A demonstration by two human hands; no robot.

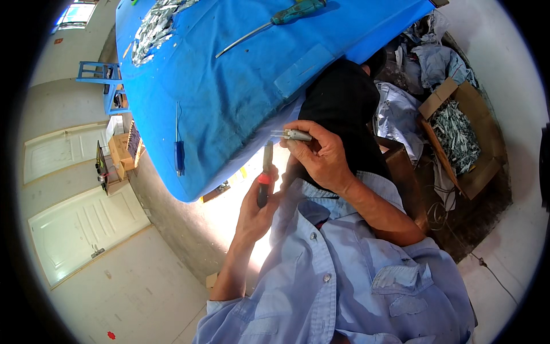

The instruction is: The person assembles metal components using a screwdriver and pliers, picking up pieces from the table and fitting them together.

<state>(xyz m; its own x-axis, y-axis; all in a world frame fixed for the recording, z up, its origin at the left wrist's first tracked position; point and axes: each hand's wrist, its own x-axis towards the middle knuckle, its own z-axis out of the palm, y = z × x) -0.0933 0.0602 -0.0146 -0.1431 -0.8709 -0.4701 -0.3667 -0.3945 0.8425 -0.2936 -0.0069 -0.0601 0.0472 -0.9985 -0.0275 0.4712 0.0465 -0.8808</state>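
Note:
My left hand (253, 213) is closed round the black and red handle of a hand tool (264, 182). Its flat greyish blade points up toward the table's edge; the frame does not show clearly whether it is a knife or a scraper. Close by on the right, my right hand (325, 156) pinches a small grey metal piece with two thin prongs (298, 135) between thumb and fingers. The prongs point left, just above the blade tip. Both hands are over my lap, in front of the blue-covered table (229, 109).
On the table lie a teal-handled screwdriver (299, 11), a blue-handled screwdriver (179, 158) and a heap of silvery pieces (157, 34). To the right, a cardboard box (486, 176) holds more such pieces, beside crumpled grey bags (396, 114). A blue stool (109, 80) stands at left.

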